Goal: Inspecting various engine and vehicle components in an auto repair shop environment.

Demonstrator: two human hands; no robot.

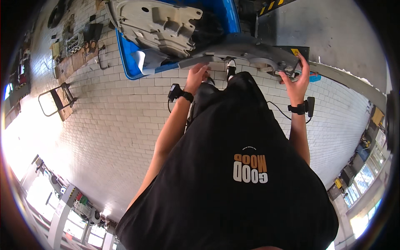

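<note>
A long grey moulded plastic panel (239,49) stretches across in front of me at waist height. My left hand (196,76) grips its lower edge near the middle. My right hand (296,79) holds the panel's right end, where there are round openings. Both wrists carry black bands with small black devices. A larger beige moulded panel (160,27) lies in a blue bin (129,58) just beyond the grey one, with a white sheet (146,59) beside it.
The floor is pale brick paving (112,121). A framed mirror-like piece (52,102) and scattered parts on cardboard (71,54) lie to the left. A grey concrete surface (333,29) with a yellow-black striped edge is at upper right. My shoe (231,66) shows below the panel.
</note>
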